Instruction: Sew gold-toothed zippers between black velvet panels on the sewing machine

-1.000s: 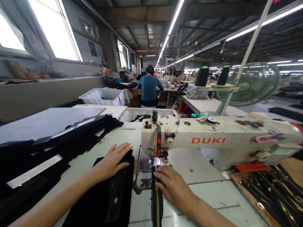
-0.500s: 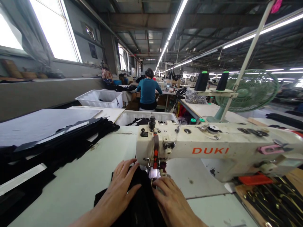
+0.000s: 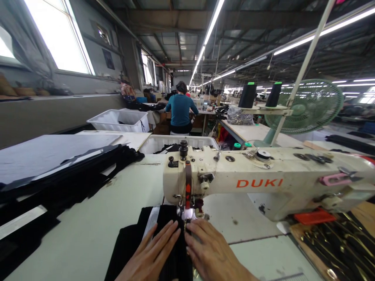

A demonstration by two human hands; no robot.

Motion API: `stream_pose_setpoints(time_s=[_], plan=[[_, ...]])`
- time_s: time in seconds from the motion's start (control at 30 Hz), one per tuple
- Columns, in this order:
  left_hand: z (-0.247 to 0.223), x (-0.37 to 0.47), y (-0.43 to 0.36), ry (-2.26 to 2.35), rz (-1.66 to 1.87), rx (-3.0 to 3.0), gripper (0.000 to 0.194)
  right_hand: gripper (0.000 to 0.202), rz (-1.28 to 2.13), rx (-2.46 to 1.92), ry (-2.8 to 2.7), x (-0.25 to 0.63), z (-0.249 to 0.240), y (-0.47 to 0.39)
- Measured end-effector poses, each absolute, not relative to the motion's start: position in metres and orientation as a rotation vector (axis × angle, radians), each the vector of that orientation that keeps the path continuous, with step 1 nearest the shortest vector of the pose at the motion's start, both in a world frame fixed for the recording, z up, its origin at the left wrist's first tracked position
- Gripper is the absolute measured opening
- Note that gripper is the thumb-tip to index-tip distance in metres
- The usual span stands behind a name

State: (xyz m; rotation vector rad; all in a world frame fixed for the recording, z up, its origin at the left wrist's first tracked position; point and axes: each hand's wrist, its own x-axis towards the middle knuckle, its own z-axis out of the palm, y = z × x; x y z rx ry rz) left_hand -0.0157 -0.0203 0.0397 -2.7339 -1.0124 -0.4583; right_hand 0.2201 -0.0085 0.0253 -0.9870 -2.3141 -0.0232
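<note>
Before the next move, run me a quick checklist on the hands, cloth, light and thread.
1. Left hand steadying the black cloth: ok, its fingers lie flat on it.
2. Right hand well clear of the machine head: not ok, its fingertips are close in front, near the lit spot.
3. Light on: ok, it glows below the head.
4. Thread cones upright: ok, two on the stand.
5. Needle threaded: cannot tell, too small to make out.
6. Cloth under the presser foot: cannot tell, the contact is not clear.
</note>
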Motion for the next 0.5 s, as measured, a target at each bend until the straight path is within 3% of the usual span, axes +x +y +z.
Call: stream_pose_setpoints(time_s=[0.33,0.5], plan=[[0.044,-0.016,-0.011,-1.067,-0.53,-2.817,0.104,0.025,-0.055,-0.958,-2.302,0.218,0.022,-0.007],[0.044,-0.018,-0.008,-1.038,-0.494,-2.812,0.098,0.024,-0.099,-0.949,-2.317,0.218,0.024,-0.005]])
